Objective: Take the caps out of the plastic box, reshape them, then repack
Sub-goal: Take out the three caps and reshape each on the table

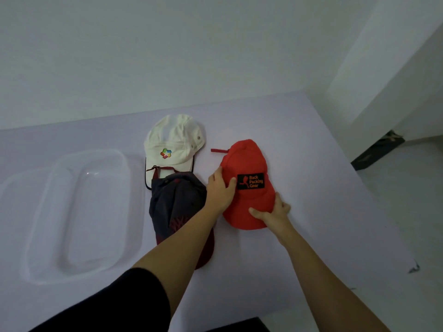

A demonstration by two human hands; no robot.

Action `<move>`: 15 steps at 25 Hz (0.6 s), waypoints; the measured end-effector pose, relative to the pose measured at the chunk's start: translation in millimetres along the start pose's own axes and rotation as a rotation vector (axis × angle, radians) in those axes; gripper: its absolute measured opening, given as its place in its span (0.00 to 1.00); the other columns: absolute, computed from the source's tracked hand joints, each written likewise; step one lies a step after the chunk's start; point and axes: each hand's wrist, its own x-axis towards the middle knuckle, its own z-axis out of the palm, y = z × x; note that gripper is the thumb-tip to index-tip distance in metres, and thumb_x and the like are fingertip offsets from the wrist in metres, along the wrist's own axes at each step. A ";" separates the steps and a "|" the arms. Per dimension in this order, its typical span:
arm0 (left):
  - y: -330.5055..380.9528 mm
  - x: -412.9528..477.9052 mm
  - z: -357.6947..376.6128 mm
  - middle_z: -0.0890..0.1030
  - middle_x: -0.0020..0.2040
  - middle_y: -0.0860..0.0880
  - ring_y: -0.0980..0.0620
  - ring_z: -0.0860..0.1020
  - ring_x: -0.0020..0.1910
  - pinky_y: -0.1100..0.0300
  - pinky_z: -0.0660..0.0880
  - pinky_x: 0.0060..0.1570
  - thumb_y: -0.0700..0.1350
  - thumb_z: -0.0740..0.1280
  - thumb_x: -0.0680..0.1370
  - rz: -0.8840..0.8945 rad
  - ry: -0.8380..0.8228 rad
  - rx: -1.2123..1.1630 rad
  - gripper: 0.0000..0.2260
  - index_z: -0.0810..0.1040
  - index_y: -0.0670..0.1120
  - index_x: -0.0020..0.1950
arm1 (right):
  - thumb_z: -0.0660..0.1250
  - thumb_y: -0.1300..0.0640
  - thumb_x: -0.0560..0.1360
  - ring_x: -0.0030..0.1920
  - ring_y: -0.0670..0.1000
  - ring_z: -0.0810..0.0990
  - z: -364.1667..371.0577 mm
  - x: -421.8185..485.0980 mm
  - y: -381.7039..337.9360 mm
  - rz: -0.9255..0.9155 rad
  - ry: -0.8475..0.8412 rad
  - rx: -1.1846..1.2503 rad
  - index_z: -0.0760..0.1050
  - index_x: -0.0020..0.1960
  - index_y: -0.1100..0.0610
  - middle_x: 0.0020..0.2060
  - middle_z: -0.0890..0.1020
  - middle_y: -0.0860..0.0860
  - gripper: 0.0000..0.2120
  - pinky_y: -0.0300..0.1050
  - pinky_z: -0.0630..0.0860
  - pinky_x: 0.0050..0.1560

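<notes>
Pale lilac worktop (311, 164), set against a plain white wall; floor visible past its right edge.

Item 1: red cap (247, 164). It lies flat near the middle of the worktop, toward the right edge, crown pointing at the far edge and brim toward you. A black patch (251, 181) on the front carries an orange figure and the words "Back Packing Gear". A thin red strap sticks out to the left from the back of the crown. Your left hand (219, 191) rests against the left side of the crown, thumb laid on the fabric just beside the patch. Your right hand (274, 210) is closed on the right part of the brim, thumb on top, fingers curled at its edge. Both hands are on this one cap, set apart from each other.

Item 2: white cap (176, 144). It sits just left of the red one, closer to the far edge, with a small multicoloured emblem on the front and a dark-trimmed brim.

Item 3: dark cap (175, 204). Navy crown, maroon brim, crumpled; it overlaps the white cap's brim and lies partly under your left forearm.

Item 4: plastic box (79, 212). Clear, rounded, rectangular, standing by the left edge of the worktop, well apart from the red cap.
</notes>
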 end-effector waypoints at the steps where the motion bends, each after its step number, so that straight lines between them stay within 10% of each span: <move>1: -1.2 6.8 2.7 0.64 0.71 0.37 0.40 0.64 0.70 0.48 0.61 0.70 0.45 0.60 0.79 0.004 -0.017 0.027 0.26 0.57 0.40 0.74 | 0.75 0.48 0.66 0.64 0.56 0.65 2.1 6.5 0.1 -0.017 0.016 -0.105 0.55 0.73 0.49 0.67 0.58 0.55 0.43 0.52 0.67 0.66; 5: -4.7 23.9 3.6 0.62 0.73 0.36 0.40 0.62 0.72 0.49 0.59 0.71 0.40 0.56 0.80 0.039 -0.087 0.137 0.24 0.55 0.37 0.75 | 0.65 0.44 0.73 0.73 0.61 0.55 11.2 25.4 -0.1 -0.090 0.122 -0.523 0.52 0.76 0.56 0.72 0.58 0.62 0.38 0.54 0.53 0.71; 9: -1.2 -9.9 -18.9 0.62 0.74 0.40 0.44 0.60 0.74 0.56 0.56 0.73 0.36 0.54 0.79 0.180 0.026 0.049 0.22 0.59 0.38 0.74 | 0.62 0.60 0.77 0.72 0.60 0.61 23.5 -2.8 -8.4 -0.433 0.263 -0.422 0.61 0.73 0.61 0.72 0.63 0.61 0.26 0.53 0.56 0.72; 12: -31.3 -68.1 -41.4 0.62 0.75 0.46 0.51 0.59 0.75 0.61 0.54 0.72 0.35 0.57 0.79 0.280 0.196 0.050 0.23 0.61 0.41 0.74 | 0.58 0.75 0.68 0.71 0.49 0.63 47.3 -46.7 -10.8 -0.630 -0.130 -0.422 0.62 0.72 0.58 0.71 0.66 0.54 0.34 0.49 0.62 0.73; 15: -98.8 -118.2 -58.6 0.57 0.76 0.48 0.52 0.54 0.75 0.57 0.52 0.73 0.35 0.59 0.77 0.202 0.342 0.150 0.25 0.60 0.42 0.75 | 0.62 0.74 0.66 0.75 0.48 0.52 87.2 -80.8 4.8 -0.704 -0.456 -0.718 0.47 0.76 0.53 0.77 0.46 0.50 0.45 0.46 0.60 0.73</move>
